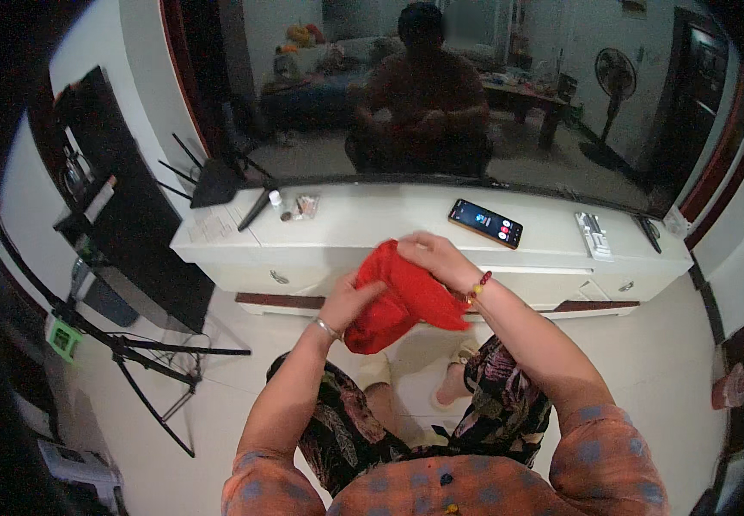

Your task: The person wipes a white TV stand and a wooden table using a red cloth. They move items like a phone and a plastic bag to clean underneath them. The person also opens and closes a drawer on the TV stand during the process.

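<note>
A red piece of cloth [404, 290], bunched and partly folded over, hangs in the air between my hands, above my knees and just in front of the cabinet. My left hand [349, 300] grips its left side, with the thumb lying on top of the fabric. At the upper edge, my right hand [436, 255] holds the cloth with bent fingers; some of its fingertips are hidden behind the red fabric. One loose flap droops to the right below my right wrist. Whether the cloth is a garment or a bag I cannot tell.
A white TV cabinet [372, 216] stands ahead, bearing a phone [485, 223] with a lit screen, a small white bottle [275, 198] and a black router [214, 182]. Behind rises a large dark television [539, 129]. A black tripod [152, 355] stands at the left.
</note>
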`<state>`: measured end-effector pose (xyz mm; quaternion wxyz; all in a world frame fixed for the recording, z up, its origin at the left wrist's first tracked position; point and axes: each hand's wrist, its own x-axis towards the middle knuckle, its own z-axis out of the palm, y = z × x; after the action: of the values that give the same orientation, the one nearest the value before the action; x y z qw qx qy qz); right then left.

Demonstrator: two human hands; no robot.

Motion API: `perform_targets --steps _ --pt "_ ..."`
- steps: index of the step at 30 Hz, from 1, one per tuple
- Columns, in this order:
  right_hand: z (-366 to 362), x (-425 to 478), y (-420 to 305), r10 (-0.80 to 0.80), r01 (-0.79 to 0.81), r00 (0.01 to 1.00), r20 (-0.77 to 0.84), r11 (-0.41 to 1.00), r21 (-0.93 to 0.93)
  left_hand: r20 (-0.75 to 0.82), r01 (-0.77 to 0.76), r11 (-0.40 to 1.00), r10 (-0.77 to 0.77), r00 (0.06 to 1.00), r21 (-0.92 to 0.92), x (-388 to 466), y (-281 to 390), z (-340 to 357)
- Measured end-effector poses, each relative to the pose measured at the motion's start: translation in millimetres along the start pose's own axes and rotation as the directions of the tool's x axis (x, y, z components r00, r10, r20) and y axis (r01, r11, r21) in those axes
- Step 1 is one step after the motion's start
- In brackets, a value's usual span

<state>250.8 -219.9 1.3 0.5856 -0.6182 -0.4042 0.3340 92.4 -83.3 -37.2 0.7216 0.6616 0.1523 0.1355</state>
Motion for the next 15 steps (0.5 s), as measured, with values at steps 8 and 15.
perform_targets --steps 8,15 --pt "-8.9 -26.0 -51.4 0.02 0.043 0.984 0.177 0.937 -0.346 0.054 0.09 0.772 -0.072 0.996 -0.629 30.5 6.8 -12.9" --pt "-16.9 -65.0 -39.0 -0.292 0.251 0.955 0.059 0.683 -0.686 0.215 0.114 0.771 0.031 0.976 -0.627 44.1 -16.8 43.1"
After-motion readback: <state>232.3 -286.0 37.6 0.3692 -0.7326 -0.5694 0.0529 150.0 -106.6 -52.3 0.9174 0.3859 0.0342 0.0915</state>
